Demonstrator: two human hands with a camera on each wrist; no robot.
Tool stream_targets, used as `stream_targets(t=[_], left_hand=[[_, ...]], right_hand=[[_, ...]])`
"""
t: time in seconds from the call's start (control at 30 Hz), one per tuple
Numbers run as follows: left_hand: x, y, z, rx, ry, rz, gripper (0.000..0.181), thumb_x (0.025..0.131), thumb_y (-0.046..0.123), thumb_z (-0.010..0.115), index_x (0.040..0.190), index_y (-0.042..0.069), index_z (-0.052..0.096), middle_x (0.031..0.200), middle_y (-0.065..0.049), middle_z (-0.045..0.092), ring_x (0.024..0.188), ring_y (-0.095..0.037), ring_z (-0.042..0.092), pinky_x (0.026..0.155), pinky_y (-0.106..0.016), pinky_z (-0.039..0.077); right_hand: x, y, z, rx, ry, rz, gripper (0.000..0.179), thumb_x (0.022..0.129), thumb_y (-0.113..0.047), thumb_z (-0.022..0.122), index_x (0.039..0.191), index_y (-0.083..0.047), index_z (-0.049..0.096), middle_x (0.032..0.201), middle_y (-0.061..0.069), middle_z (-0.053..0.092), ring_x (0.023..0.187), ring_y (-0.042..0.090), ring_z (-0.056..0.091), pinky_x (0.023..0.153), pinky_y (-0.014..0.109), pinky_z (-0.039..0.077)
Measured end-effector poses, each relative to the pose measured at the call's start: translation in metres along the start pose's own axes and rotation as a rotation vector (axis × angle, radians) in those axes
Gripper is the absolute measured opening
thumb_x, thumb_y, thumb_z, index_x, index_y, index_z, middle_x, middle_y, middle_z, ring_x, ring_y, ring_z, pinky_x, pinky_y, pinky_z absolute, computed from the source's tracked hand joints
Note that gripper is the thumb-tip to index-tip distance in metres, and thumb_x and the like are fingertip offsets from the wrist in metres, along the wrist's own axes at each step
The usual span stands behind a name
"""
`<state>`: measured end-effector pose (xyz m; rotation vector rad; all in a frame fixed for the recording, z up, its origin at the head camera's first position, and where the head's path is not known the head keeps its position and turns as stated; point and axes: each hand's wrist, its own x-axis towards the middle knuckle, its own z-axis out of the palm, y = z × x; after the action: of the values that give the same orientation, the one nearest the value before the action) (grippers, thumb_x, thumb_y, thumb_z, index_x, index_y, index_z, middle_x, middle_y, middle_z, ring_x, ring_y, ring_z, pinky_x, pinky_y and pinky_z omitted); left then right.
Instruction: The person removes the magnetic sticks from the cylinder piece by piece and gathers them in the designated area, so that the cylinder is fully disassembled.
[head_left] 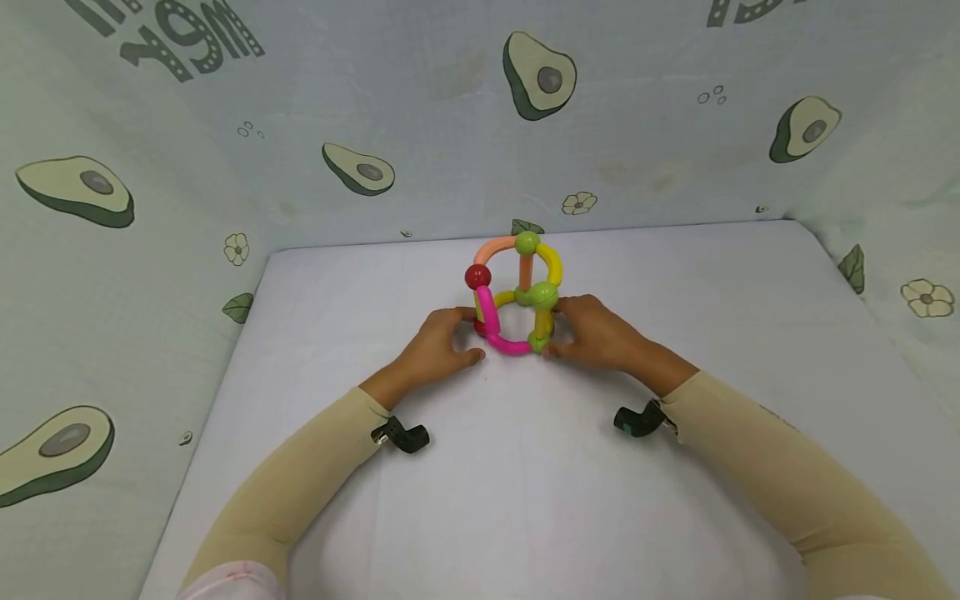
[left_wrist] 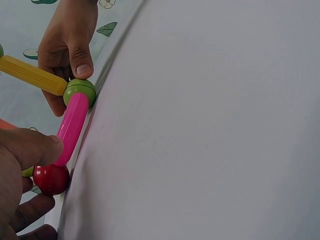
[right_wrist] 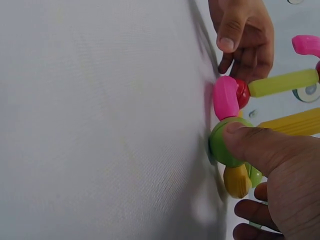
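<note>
A cage-like structure of magnetic sticks and balls (head_left: 487, 311) stands on the white-covered table. Its curved and straight sticks are pink, yellow, orange and lime; its balls are red and green. My left hand (head_left: 441, 348) is at its left side, fingers touching near the low red ball (left_wrist: 51, 180). The left thumb stands apart from the structure in the head view. On the right, my right hand (head_left: 600, 335) holds the structure's lower corner, its thumb on the green ball (right_wrist: 226, 150) and its fingers behind. The structure partly hides the fingertips of both hands.
The white cloth table (head_left: 510, 475) meets a pale backdrop cloth (head_left: 450, 100) printed with avocados, behind and at both sides. Small black cameras hang at the left wrist (head_left: 405, 437) and the right wrist (head_left: 637, 420), just above the table.
</note>
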<state>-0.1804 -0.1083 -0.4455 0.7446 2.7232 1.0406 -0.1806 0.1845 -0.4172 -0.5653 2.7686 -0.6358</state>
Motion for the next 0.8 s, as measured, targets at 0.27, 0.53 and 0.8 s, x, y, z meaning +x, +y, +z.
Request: stream_targets(t=[0.27,0.53,0.8], left_hand=[[-0.003,0.004,0.001,-0.008,-0.011,-0.021,0.057,0.089,0.021,0.08,0.138,0.002,0.058,0.132,-0.007,0.061,0.127,-0.025,0.049,0.112,-0.042,0.037],[-0.007,0.007,0.002,-0.009,-0.015,-0.025,0.055,0.089,0.022,0.08,0.138,0.005,0.06,0.134,-0.004,0.062,0.131,-0.025,0.047,0.114,-0.042,0.034],[-0.012,0.012,0.004,-0.016,-0.038,-0.037,0.053,0.09,0.021,0.08,0.136,0.005,0.062,0.133,-0.005,0.063,0.132,-0.028,0.046,0.114,-0.046,0.034]], right_hand=[[-0.001,0.003,-0.001,-0.011,0.024,0.041,0.068,0.088,-0.032,0.082,0.139,0.003,0.054,0.126,0.016,0.066,0.123,0.036,0.054,0.101,0.054,0.048],[-0.001,0.006,-0.003,0.021,0.043,0.036,0.048,0.091,-0.025,0.079,0.127,0.001,0.06,0.104,0.01,0.071,0.1,0.028,0.065,0.087,0.047,0.054],[-0.001,0.004,-0.001,0.056,0.063,0.06,0.034,0.095,-0.014,0.072,0.124,0.0,0.059,0.104,0.012,0.072,0.097,0.027,0.068,0.085,0.044,0.057]])
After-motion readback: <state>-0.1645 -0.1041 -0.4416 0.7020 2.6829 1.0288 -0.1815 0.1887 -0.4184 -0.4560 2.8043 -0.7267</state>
